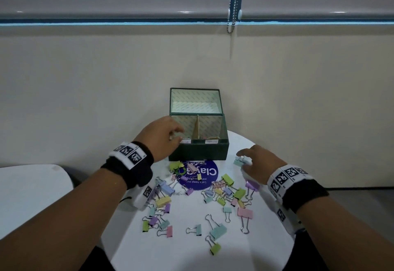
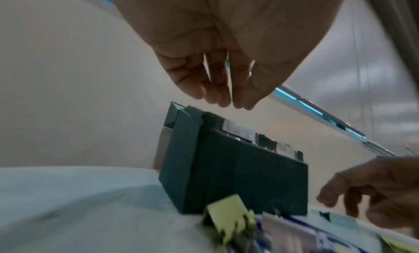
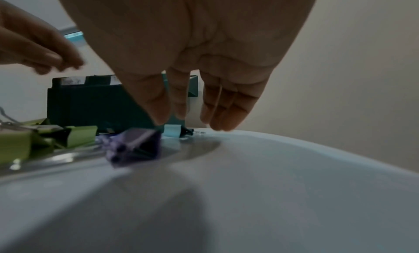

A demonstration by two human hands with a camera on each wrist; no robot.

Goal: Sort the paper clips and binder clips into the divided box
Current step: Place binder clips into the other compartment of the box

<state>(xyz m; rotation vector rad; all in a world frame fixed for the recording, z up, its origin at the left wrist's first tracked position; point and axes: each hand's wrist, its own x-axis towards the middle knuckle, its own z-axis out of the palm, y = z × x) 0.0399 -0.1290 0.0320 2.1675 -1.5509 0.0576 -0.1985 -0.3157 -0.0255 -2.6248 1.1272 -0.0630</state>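
A dark green divided box (image 1: 198, 151) stands open at the back of the white round table (image 1: 191, 253), its lid upright and a card divider down the middle. My left hand (image 1: 179, 135) hovers over the left compartment; in the left wrist view its fingers (image 2: 217, 88) hang loosely above the box (image 2: 238, 176) and hold nothing. My right hand (image 1: 242, 159) reaches down right of the box to a light blue binder clip (image 1: 238, 162). In the right wrist view thumb and forefinger (image 3: 158, 104) stand nearly straight just over that clip (image 3: 172, 130). Several pastel binder clips (image 1: 217, 194) lie scattered.
A round blue sticker (image 1: 204, 174) lies in front of the box, with small paper clips (image 1: 180, 172) by it. A purple clip (image 3: 133, 145) and green clips (image 3: 75, 137) lie left of my right hand. Another white table (image 1: 32, 185) stands at left, a wall behind.
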